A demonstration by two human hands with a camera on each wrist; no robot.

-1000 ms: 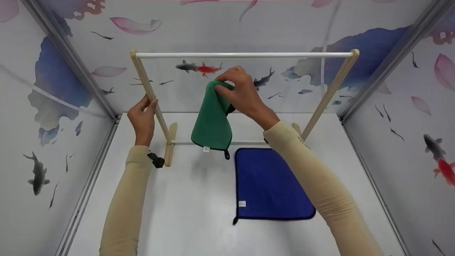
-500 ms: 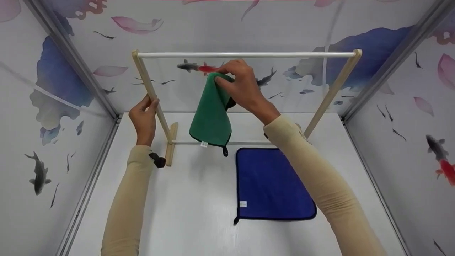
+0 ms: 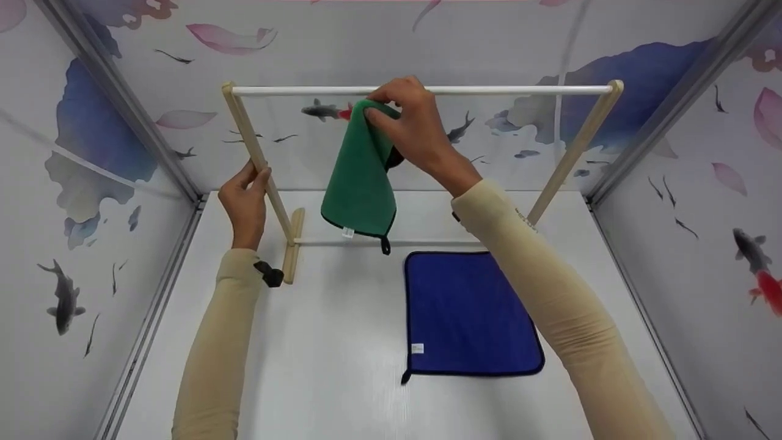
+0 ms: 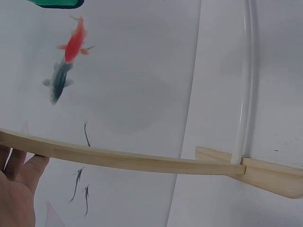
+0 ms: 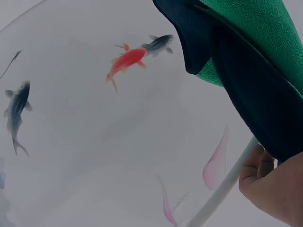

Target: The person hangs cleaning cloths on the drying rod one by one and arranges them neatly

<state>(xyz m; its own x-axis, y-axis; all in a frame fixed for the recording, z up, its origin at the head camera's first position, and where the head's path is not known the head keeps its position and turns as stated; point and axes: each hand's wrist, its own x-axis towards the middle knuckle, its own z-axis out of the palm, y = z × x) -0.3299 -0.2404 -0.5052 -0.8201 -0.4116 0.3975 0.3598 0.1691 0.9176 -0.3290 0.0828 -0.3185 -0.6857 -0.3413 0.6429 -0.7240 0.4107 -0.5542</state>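
Note:
A green towel (image 3: 360, 171) with dark edging hangs in folds from my right hand (image 3: 412, 122), which pinches its top between thumb and fingers. Those fingers overlap the rack's white top bar (image 3: 519, 90) in the head view. Seen from the right wrist, the towel's dark underside (image 5: 260, 90) faces the camera, with the bar passing right by the fingertips. My left hand (image 3: 244, 198) grips the left wooden post (image 3: 253, 137) of the rack about halfway up. In the left wrist view its fingers (image 4: 31, 170) lie against that post.
A blue towel (image 3: 470, 318) with a black edge lies flat on the white table (image 3: 330, 366), partly under my right forearm. The right post (image 3: 574, 153) stands behind it. A lower bar (image 3: 342, 242) joins the rack's feet. Printed walls (image 3: 104, 201) enclose the table on the sides and back.
My right hand has risen with the green towel, from below the top bar up to its level, and slightly left. The left hand keeps its hold on the post.

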